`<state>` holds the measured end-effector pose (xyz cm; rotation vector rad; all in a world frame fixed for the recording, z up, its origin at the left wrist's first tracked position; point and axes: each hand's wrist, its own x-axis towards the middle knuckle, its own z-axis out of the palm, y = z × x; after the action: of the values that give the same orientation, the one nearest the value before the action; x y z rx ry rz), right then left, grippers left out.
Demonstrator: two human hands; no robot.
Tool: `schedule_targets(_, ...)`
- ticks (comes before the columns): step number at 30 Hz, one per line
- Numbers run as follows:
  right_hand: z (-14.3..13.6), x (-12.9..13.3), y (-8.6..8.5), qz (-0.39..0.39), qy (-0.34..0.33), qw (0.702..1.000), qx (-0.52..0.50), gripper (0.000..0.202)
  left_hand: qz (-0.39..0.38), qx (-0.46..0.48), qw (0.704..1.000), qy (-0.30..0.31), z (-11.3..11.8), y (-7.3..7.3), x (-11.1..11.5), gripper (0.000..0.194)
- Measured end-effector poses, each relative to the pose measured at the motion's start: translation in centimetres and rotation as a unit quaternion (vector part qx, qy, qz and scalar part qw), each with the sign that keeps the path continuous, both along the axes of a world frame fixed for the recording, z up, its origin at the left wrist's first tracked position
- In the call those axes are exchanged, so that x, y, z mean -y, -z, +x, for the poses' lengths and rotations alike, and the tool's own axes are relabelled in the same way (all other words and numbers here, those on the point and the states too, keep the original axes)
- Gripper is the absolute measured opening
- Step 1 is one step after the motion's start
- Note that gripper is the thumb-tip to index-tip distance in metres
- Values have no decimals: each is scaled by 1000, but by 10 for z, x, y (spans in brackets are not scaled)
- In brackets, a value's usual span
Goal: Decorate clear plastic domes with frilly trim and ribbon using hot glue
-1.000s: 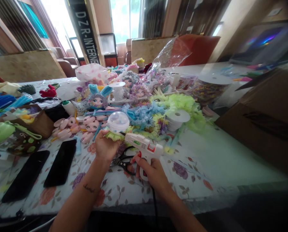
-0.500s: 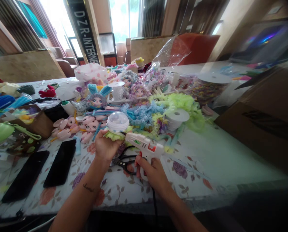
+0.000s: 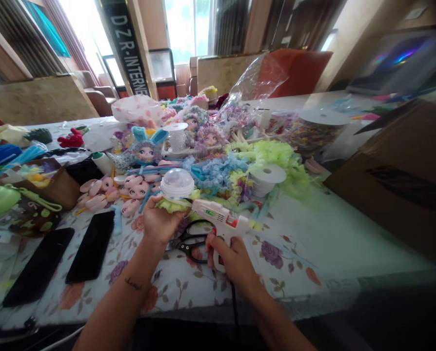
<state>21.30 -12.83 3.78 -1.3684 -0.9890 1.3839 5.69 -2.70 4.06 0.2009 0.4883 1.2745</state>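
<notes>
Floral cloth (image 3: 188, 287) covers the near table, bright windows (image 3: 187, 31) beyond it. From my remote seat I see the clear dome (image 3: 177, 183) held above the cloth, atop a lime frill (image 3: 172, 206). Left hand (image 3: 161, 222) is closed on the frill from below; right hand (image 3: 230, 251) is wrapped round the glue gun (image 3: 218, 215), nozzle (image 3: 189, 200) toward the dome's base. Whether tip and frill touch, I can't tell. Scissors (image 3: 185, 245) lie under the gun; doll heads (image 3: 136, 189) sit left of the dome, a spool (image 3: 266, 181) right. I judge the dome light, stiff, slick, easily cracked; frill soft. Best hold: low rim, fingers away from the nozzle, likely hot.
</notes>
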Motion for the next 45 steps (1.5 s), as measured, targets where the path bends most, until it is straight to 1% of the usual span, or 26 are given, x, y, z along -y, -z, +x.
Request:
schedule_targets(4, 0, 1, -2, -13, 8, 1000, 2, 35, -2, -11, 1000, 4, -1, 2, 0, 38)
schedule_targets(10, 1, 0, 3, -3, 16, 1000, -15, 37, 7, -9, 1000, 15, -2, 4, -1, 41)
schedule_targets(13, 1, 0, 5, 3, 18, 1000, -23, 37, -3, -5, 1000, 16, -2, 3, -1, 43)
schedule_targets(17, 1, 0, 5, -14, 22, 999, -24, 38, -15, -7, 1000, 11, -2, 0, 0, 45)
schedule_targets(24, 1, 2, 6, -33, 27, 998, -36, 38, -1, -10, 1000, 29, -2, 0, 0, 48)
schedule_targets(30, 1, 0, 9, -19, 37, 999, -35, 38, -6, -5, 1000, 25, -1, 0, 1, 49)
schedule_targets(36, 2, 0, 9, -18, 54, 997, -53, 34, -12, -1, 1000, 11, -1, -4, 2, 49)
schedule_targets(41, 2, -3, 12, -8, 71, 993, -94, 26, -19, -10, 1000, 6, 1, -5, 3, 47)
schedule_targets(43, 3, -6, 14, 5, 78, 989, -126, 26, -23, -14, 1000, -1, 1, -4, 4, 46)
schedule_targets(45, 10, -8, 13, 13, 88, 984, -156, 29, -30, -22, 999, -23, -1, -4, 3, 44)
